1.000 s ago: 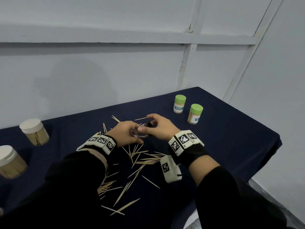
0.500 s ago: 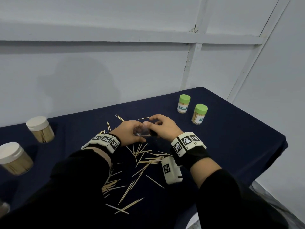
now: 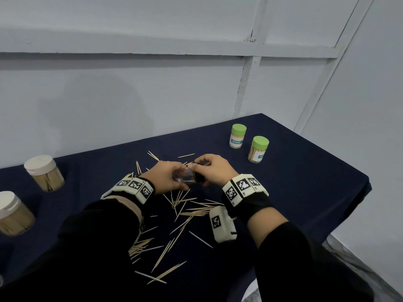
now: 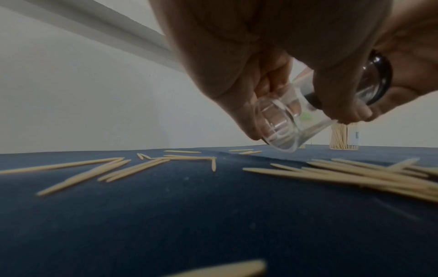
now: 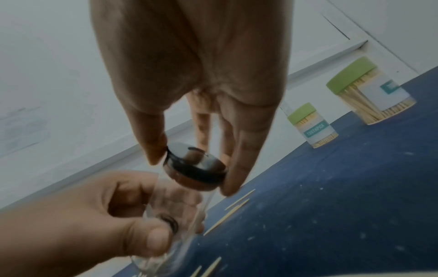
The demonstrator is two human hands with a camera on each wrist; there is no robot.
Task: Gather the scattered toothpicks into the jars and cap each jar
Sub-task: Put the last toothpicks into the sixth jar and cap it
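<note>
- Two hands meet over the middle of the frame in the head view, above a dark blue table [image 3: 305, 192]: the left hand [image 3: 165, 177] is wrapped round a small clear jar [image 3: 184, 176], fingers curled about its body, and the right hand [image 3: 214, 171] pinches a dark cap [image 3: 199, 177] at the jar's end.
- From the left wrist view the clear jar [image 4: 282, 127] is tilted, its clear round bottom turned toward the camera and lifted off the cloth; the dark cap [image 4: 379, 78] shows at its far end, upper right of the frame.
- From the right wrist view the thumb and fingers [image 5: 237, 168] of the right hand grip the rim of the dark cap [image 5: 196, 168]; whether it sits fully on the jar I cannot tell. The left hand [image 5: 94, 224] grasps the jar from the lower left of that frame.
- Loose toothpicks [image 3: 185, 210] lie scattered on the cloth below and around both hands, some crossing, with more toward the lower centre of the frame.
- Two green-lidded jars [image 3: 237, 136] full of toothpicks stand upright near each other in the right part of the head view, apart from the hands.
- Two white-lidded jars [image 3: 43, 173], also filled, stand at the left edge of the frame, well apart from the green ones.
- Both wrists wear white bands [image 3: 244, 188] printed with black square markers, over black sleeves [image 3: 305, 269].
- Behind the table is a pale grey panelled wall [image 3: 152, 94].
</note>
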